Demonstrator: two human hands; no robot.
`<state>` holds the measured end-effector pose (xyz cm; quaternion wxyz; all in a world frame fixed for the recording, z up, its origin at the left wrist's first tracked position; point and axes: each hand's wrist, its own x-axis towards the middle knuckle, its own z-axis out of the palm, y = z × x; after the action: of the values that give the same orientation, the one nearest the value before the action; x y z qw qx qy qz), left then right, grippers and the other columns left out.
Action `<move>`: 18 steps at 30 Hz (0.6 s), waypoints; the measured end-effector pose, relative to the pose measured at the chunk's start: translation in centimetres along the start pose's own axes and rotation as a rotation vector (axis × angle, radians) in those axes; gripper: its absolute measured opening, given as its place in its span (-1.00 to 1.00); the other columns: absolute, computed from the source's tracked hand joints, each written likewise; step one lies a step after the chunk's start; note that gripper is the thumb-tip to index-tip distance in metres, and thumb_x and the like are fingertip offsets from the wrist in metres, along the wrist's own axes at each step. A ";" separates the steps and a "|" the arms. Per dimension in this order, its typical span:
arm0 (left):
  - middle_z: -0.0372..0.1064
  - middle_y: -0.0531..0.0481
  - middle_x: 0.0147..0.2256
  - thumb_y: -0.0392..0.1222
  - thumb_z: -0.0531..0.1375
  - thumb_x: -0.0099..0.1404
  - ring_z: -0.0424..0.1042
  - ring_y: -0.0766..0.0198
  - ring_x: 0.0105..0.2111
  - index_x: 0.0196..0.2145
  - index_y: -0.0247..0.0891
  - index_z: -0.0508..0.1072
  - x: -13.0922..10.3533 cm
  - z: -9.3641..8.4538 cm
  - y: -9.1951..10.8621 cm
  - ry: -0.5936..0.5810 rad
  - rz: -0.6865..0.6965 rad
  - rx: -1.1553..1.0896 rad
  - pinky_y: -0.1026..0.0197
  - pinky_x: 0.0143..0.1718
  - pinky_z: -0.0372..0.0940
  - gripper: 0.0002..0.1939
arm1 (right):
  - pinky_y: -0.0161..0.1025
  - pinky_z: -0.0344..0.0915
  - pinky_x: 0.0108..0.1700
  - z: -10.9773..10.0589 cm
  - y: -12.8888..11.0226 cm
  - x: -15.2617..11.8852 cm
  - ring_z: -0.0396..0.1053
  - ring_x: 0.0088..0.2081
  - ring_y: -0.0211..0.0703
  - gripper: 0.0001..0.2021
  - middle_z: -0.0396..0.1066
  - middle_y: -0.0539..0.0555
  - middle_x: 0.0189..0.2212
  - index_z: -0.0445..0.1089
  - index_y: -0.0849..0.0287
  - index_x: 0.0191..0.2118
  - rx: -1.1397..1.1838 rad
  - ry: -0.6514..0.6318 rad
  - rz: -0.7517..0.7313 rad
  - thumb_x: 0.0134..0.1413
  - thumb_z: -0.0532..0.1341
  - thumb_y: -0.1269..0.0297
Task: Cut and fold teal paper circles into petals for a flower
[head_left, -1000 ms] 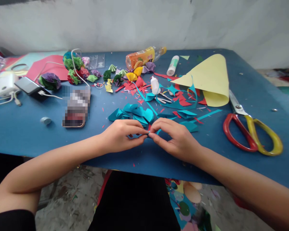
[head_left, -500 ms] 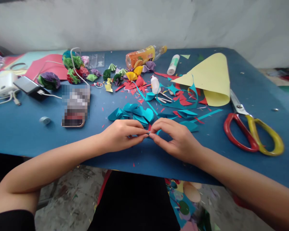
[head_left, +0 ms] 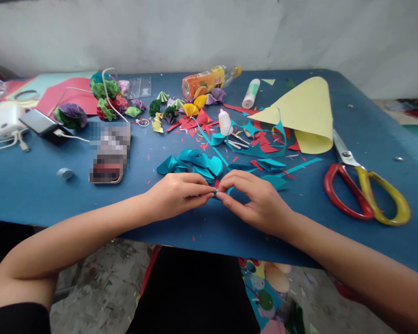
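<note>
Near the table's front edge, my left hand (head_left: 176, 195) and my right hand (head_left: 256, 197) meet fingertip to fingertip. Both are closed in a pinch on a small piece of blue paper (head_left: 215, 193), of which only a sliver shows between the fingers. Just beyond my left hand lie several folded blue paper petals (head_left: 195, 162). More blue folded pieces (head_left: 271, 164) rest behind my right hand, with red paper scraps (head_left: 264, 141) among them. A white glue bottle (head_left: 225, 122) stands tilted behind these pieces.
Scissors (head_left: 365, 190) with red and yellow handles lie at the right, beside a rolled yellow sheet (head_left: 299, 111). A phone (head_left: 109, 153) and a bottle cap (head_left: 65, 173) are on the left. Further back are paper flowers (head_left: 71, 116), a drink bottle (head_left: 209, 81) and a glue stick (head_left: 251, 93).
</note>
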<state>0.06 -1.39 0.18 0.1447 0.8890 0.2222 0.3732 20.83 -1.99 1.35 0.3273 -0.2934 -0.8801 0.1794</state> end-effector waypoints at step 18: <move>0.48 -0.11 -0.40 -0.34 0.11 0.27 0.45 0.38 -0.44 -0.28 -0.40 0.51 0.1 -0.2 0.5 -0.015 0.003 -0.013 0.40 -0.41 0.35 -0.83 | -0.28 0.32 -0.27 0.0 -0.1 0.1 0.36 -0.34 -0.21 -0.95 0.38 0.06 -0.43 0.29 0.18 -0.35 0.007 0.008 -0.016 0.11 0.16 0.44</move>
<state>0.09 -1.73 0.57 0.1517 0.8911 0.2175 0.3684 20.76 -2.05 1.45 0.3333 -0.2859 -0.8805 0.1786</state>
